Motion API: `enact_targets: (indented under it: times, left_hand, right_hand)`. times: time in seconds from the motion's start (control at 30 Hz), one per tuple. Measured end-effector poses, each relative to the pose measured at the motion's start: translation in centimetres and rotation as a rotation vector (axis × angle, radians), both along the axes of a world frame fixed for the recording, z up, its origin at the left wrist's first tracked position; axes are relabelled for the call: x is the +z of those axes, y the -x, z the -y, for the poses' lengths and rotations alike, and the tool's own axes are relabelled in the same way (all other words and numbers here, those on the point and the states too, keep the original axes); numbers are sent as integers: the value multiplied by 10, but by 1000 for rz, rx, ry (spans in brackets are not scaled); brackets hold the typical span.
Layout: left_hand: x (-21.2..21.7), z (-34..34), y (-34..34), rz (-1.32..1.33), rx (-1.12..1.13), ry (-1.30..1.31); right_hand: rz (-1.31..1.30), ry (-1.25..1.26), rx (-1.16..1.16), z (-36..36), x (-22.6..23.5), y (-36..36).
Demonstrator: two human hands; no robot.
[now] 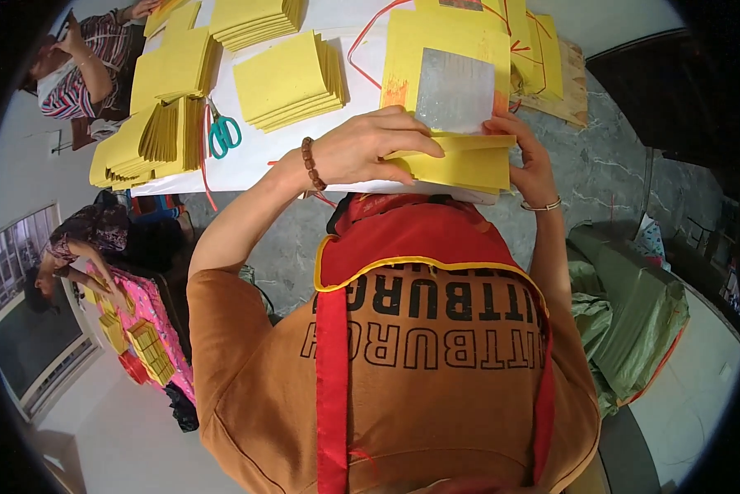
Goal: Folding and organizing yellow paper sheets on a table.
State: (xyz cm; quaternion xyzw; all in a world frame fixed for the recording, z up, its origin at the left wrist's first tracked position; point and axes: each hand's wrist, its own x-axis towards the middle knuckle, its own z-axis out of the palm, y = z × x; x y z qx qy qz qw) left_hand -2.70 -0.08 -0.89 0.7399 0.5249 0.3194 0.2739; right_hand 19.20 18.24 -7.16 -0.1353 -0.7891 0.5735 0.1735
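At the near edge of the table lies yellow paper with a silver square (457,90) and orange patches. Its near part is turned up into a yellow fold (469,165). My left hand (370,146), with a brown bead bracelet at the wrist, grips the fold's left part with bent fingers and the thumb nearer me. Round the right end of the fold, my right hand (531,158) has its thumb and fingers closed on the paper. How many sheets they hold cannot be made out.
Stacks of folded yellow paper (289,81) stand on the white table at the left, near teal-handled scissors (221,134). Red string (361,49) lies beyond my left hand. More tied yellow bundles (543,58) sit at the far right. Two other people work at the left.
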Motion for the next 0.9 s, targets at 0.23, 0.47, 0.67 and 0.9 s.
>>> enact_targets:
  times: [0.23,0.47,0.67,0.9]
  left_hand:
    - [-3,-1,-3,10,55,-89]
    - [8,-3,2,27,15,14]
    - [5,9,26,-27,132,-11]
    - [-18,-7,9,-392,365,-172]
  right_hand:
    - [-25,62,184,1,25,-1]
    - [-6,-297,65,1,9,5]
    - [-131,-106,-44,5,-6,5]
    - [-212,29,-105,6,-8,7]
